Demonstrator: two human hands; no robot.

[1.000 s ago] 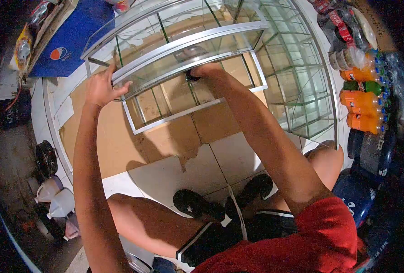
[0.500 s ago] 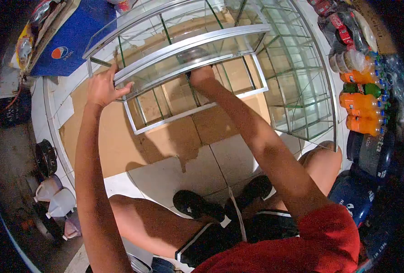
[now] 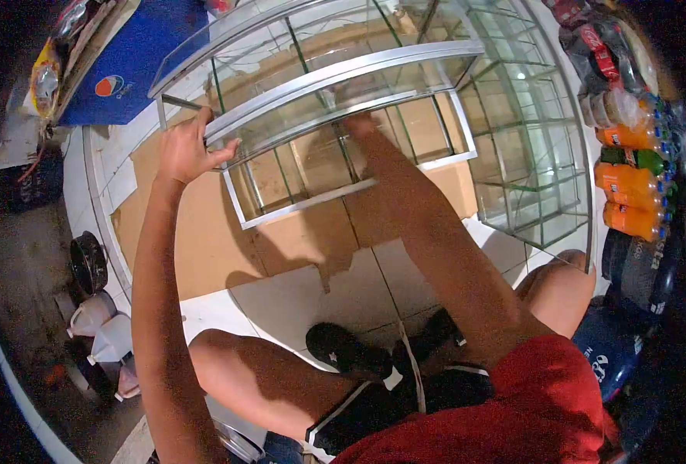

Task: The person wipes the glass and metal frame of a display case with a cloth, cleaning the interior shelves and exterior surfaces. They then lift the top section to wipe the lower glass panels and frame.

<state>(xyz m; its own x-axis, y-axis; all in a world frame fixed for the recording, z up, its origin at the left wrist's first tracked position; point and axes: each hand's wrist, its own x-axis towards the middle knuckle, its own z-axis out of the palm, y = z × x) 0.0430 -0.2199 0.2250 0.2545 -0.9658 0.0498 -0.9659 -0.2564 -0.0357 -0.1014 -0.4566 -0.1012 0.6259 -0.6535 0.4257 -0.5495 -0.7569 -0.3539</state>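
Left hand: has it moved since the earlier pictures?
No. The left hand still grips the frame at its same left corner; both shifted right together in view.

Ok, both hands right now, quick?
Left hand: closed on the frame corner.
Right hand: partly hidden by the frame, cannot tell.

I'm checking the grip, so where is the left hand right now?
In the head view, upper left: the left hand grips the left end of an aluminium rail on the glass display cabinet, just below the blue Pepsi box.
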